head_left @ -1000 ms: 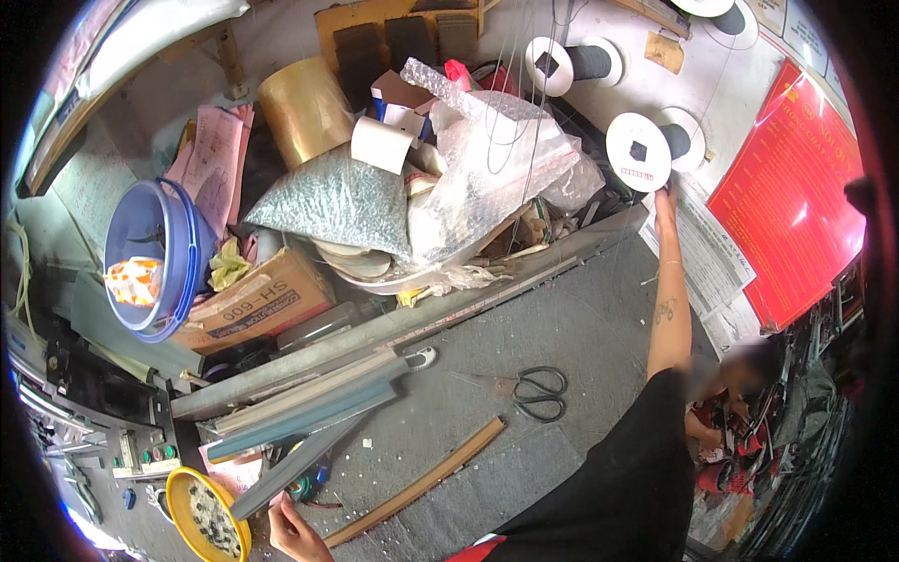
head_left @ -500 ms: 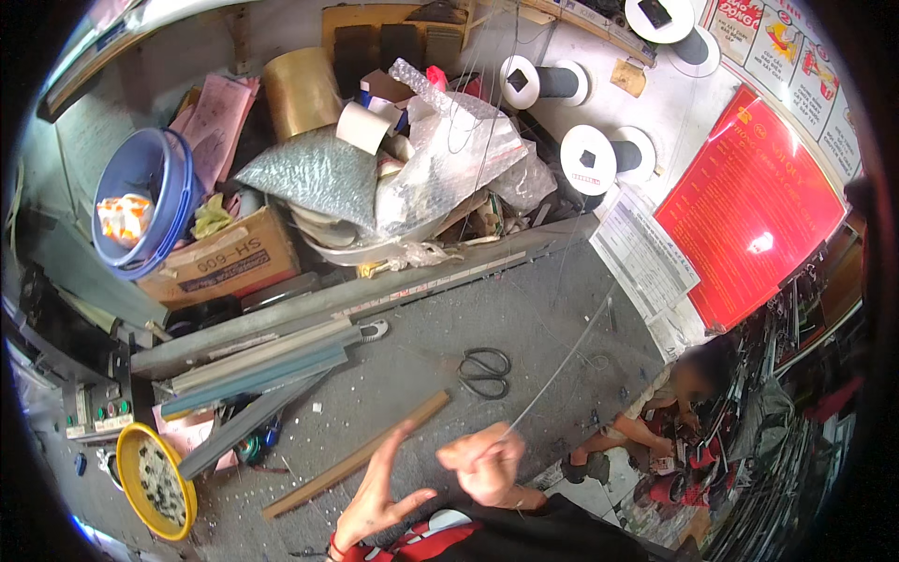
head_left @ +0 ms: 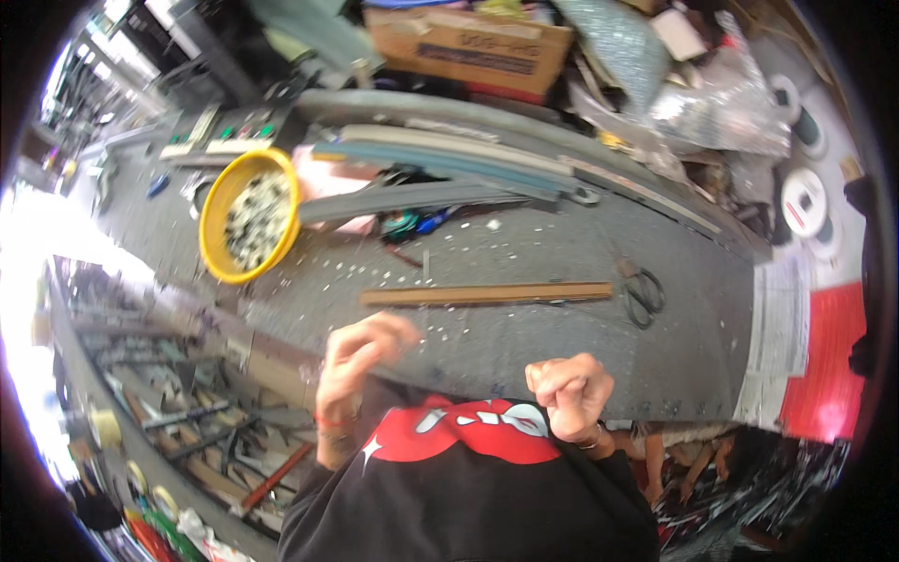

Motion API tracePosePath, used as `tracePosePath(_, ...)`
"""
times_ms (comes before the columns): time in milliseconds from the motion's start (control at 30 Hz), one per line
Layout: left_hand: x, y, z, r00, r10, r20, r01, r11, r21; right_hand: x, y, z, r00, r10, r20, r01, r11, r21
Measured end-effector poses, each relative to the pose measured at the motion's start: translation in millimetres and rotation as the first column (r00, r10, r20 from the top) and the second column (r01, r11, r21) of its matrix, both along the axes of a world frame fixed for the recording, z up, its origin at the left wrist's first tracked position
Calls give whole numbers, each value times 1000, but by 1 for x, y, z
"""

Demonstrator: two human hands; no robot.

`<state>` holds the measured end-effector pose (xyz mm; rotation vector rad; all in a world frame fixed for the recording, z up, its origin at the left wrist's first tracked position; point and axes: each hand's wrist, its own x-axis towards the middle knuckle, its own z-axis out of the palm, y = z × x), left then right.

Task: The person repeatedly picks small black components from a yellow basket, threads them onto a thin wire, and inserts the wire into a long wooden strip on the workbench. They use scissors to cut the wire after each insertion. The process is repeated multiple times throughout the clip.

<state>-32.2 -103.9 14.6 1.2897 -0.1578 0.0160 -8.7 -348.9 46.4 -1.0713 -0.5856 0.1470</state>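
My left hand (head_left: 361,361) hovers in front of my dark sweatshirt, fingers apart and loosely bent, with nothing seen in it. My right hand (head_left: 573,393) is closed in a pinch at chest height. Whatever its fingers hold is hidden; no strand shows from it now. Beyond both hands, a brown strip (head_left: 487,294) lies across the grey worktable (head_left: 524,337). Black-handled scissors (head_left: 643,298) rest just past the strip's right end. Neither hand touches them.
A yellow basin (head_left: 208,225) of small black and white pieces stands left. Behind are grey-blue strips (head_left: 449,155), a long grey strip (head_left: 412,199) and a cardboard box (head_left: 468,51). White bits litter the table. Another person's arms (head_left: 693,468) show lower right.
The view has swung left and down. Earlier a thin strand ran from my right hand toward the upper right; now it is out of sight. My hands have moved farther apart.
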Motion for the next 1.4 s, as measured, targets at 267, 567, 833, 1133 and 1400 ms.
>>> tracePosePath(267, -6, -23, -35, 782, -478, -400, 490, 868, -78, 4, 61, -15, 964, -2, -264, -26, 994, -102)
tracePosePath(567, -30, 66, -49, 948, 195, -251, -119, 949, 291, 35, 16, -56, 877, -196, -439, 197, 979, -43)
tracePosePath(833, 5, 63, -43, 981, 185, -65, -147, 913, 380, -7, 75, -75, 806, -141, -575, -9, 968, -251)
tracePosePath(1133, 18, 70, -51, 700, -667, -255, 677, 734, -62, 13, 139, -29, 819, -144, -556, 255, 958, 128)
tracePosePath(1400, 37, 159, -73, 973, 163, -163, -146, 983, 113, -6, 188, -59, 868, -130, -479, -162, 838, -521)
